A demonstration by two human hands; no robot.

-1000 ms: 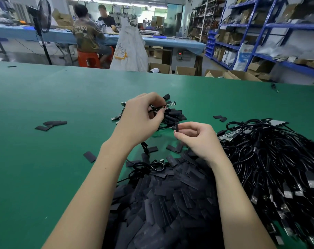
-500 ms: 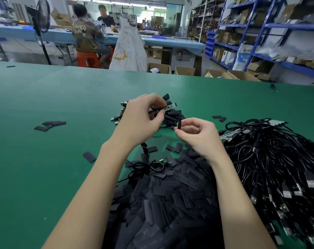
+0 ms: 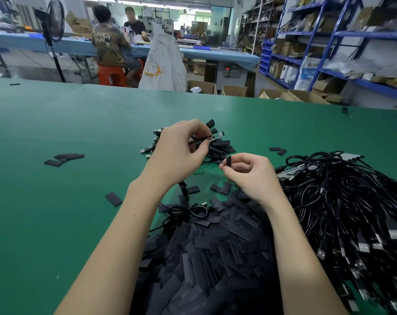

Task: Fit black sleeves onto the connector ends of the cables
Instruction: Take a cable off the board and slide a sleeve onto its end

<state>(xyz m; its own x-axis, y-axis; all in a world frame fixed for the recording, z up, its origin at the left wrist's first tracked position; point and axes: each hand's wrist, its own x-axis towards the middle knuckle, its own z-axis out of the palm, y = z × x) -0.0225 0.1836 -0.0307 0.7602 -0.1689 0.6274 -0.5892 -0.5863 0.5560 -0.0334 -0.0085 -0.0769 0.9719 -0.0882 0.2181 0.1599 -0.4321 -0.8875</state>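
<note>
A flat, plain green table surface is seen, strewn with matte black flat sleeves and glossy black cables with silver-tipped plugs. A small green circuit end with red wiring is seen. Blue metal shelving, a pale blue bench and an orange-red plastic stool are seen behind.

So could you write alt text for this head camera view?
Over a green table, the left hand pinches a cable with a bare connector end while the right hand pinches a black sleeve. Loose sleeves and cables are piled nearby.
</note>
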